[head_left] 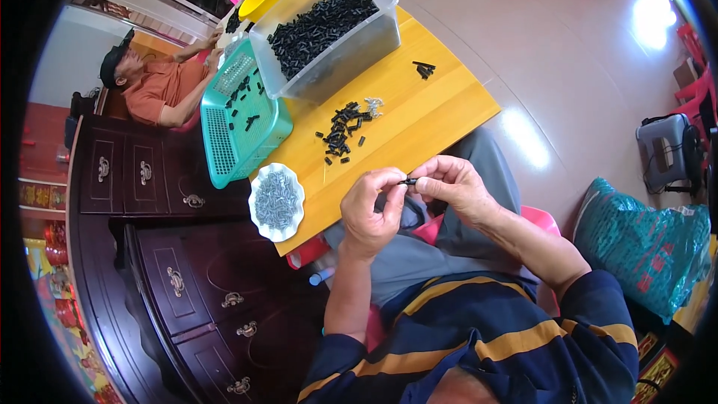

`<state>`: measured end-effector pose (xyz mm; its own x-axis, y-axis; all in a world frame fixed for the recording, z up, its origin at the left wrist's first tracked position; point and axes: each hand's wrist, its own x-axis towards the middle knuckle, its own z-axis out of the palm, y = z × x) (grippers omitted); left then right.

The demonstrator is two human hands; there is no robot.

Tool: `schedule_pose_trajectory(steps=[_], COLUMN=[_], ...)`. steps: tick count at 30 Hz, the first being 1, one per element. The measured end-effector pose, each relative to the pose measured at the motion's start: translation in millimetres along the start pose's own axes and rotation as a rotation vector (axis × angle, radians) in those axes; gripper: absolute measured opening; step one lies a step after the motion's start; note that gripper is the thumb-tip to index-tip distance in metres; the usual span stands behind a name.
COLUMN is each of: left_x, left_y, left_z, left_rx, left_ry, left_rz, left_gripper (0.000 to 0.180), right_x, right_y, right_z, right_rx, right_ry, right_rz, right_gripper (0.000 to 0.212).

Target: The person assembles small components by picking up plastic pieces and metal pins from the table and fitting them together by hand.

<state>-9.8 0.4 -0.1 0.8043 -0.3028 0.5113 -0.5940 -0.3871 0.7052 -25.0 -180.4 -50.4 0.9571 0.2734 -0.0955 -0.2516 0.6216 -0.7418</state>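
Note:
Over my lap, at the table's near edge, both hands meet at the fingertips around a small black cylindrical piece (408,181). My left hand (372,211) pinches its left end, and my right hand (458,188) grips the other end. Whether anything thinner sits between the left fingertips is too small to tell. Just beyond them lies a loose pile of black pieces (342,131) on the yellow wooden table (419,116), with small clear or silvery bits (374,107) beside it. A white scalloped dish (301,209) full of thin silvery parts stands to the left of my left hand.
A clear plastic bin (329,67) heaped with black pieces stands at the far side. Beside it, a green basket (278,131) holds a few more. Several black pieces (424,69) lie near the right corner. Another person (168,86) sits beyond the dark cabinet (187,247).

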Motion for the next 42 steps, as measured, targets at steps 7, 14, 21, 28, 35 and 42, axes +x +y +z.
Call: schedule_pose_trajectory(steps=[7,14,21,28,35,42], left_x=[0,-2,1,-2,2,14], left_y=[0,-1,2,-3,4,15], left_z=[-4,-2,0,0,2,1], left_rx=[0.034,-0.058,0.037,-0.137,-0.063,0.151], left_ry=[-0.033,-0.013,-0.016,-0.037,-0.064,-0.108], left_rz=[0.026,-0.024,0.042,-0.136,-0.08,0.115], left_gripper=[0.025,0.025,0.025,0.034,0.042,0.048], right_x=[-2,-5,-6,-3,0,2], right_y=[-1,7,4,5,6,1], right_z=[1,2,3,0,-2,-1], right_rx=[-0.04,-0.242,-0.103,-0.067,0.085,0.188], right_ry=[-0.014,0.018,-0.014,-0.027,-0.015,-0.121], right_rz=[-0.037,-0.226,-0.196,-0.166,-0.086,0.036], right_gripper=[0.014,0.014,0.015,0.016,0.019,0.024])
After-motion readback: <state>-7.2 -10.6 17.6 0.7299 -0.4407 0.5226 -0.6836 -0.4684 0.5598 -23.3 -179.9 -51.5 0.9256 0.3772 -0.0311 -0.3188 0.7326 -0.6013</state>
